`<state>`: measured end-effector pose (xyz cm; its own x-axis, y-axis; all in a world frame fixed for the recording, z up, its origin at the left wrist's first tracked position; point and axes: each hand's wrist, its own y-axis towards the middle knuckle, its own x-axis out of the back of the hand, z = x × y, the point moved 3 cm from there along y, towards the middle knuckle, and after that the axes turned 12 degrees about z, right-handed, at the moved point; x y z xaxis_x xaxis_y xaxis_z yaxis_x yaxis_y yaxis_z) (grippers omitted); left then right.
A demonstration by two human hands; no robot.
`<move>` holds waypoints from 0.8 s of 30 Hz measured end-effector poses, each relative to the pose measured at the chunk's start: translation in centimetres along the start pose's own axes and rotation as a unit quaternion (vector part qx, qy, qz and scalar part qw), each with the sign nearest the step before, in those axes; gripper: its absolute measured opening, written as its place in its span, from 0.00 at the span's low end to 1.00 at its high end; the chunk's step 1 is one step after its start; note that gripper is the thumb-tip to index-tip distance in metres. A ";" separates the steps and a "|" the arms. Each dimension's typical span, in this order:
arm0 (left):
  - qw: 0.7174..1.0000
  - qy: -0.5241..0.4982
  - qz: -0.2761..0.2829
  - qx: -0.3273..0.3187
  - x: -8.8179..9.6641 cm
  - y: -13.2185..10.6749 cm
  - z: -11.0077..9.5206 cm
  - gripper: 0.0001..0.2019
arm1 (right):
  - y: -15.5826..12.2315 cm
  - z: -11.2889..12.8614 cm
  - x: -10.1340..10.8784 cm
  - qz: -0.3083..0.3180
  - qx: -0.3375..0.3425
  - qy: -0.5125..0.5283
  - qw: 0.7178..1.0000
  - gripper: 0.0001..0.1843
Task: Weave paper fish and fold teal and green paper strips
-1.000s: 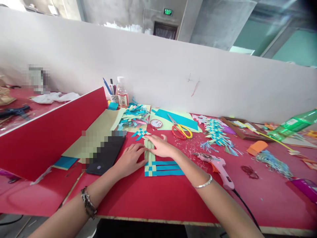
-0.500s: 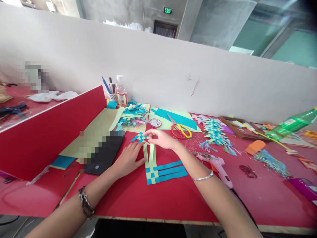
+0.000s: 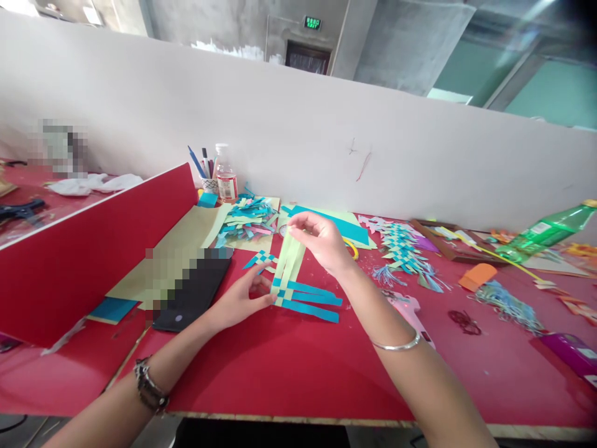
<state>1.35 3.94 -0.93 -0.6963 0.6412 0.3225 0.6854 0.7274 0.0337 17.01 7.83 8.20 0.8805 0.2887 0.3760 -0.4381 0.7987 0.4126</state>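
A weave of light green and blue paper strips (image 3: 298, 289) is lifted off the red table (image 3: 289, 373). My right hand (image 3: 321, 239) pinches the far ends of the green strips and holds them up. My left hand (image 3: 242, 298) grips the woven corner at its left edge, fingers closed on it. The blue strips stick out to the right, free. A small finished blue and green woven piece (image 3: 260, 259) lies on the table just beyond my left hand.
A black phone (image 3: 193, 292) lies left of the hands, beside a red divider board (image 3: 93, 249). Scissors (image 3: 351, 247), paper sheets (image 3: 336, 224), a strip pile (image 3: 247, 219), a small bottle (image 3: 226, 182) and pens sit behind. A pink glue gun (image 3: 413, 314), woven pieces (image 3: 403, 249) and a green bottle (image 3: 545, 233) lie right.
Both hands have lifted the weave from the table. My right hand rose with the green strip ends, and my left hand went from lying flat to gripping the woven corner.
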 end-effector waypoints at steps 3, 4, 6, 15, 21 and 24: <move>0.999 0.031 0.026 0.018 0.0 -0.1 -0.7 0.14 | 0.2 0.6 0.1 -0.028 0.013 -0.008 0.999 0.04; 0.999 0.043 0.018 0.022 0.0 -0.1 -1.0 0.14 | 0.2 0.9 -0.1 -0.027 0.016 -0.012 0.999 0.04; 0.998 0.057 0.000 0.025 0.2 -0.2 -1.4 0.14 | 0.3 1.6 -0.8 -0.015 0.028 -0.019 0.999 0.03; 1.000 0.016 -0.017 0.008 0.0 -0.3 -1.4 0.16 | 1.2 4.9 -4.7 0.035 0.143 -0.073 0.986 0.03; 0.985 0.113 -0.127 0.030 0.9 -0.4 -0.9 0.17 | 0.1 6.6 -4.2 -0.011 0.133 -0.226 0.965 0.12; 0.982 0.117 -0.143 0.038 1.1 -0.4 -0.7 0.17 | -2.9 7.4 -3.1 -0.020 0.089 -0.301 0.949 0.11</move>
<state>0.47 4.18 0.05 -0.7842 0.3409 0.5184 0.4451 0.8912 0.0873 14.23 0.71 11.95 0.6579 -0.1367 0.7406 -0.4774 0.6850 0.5504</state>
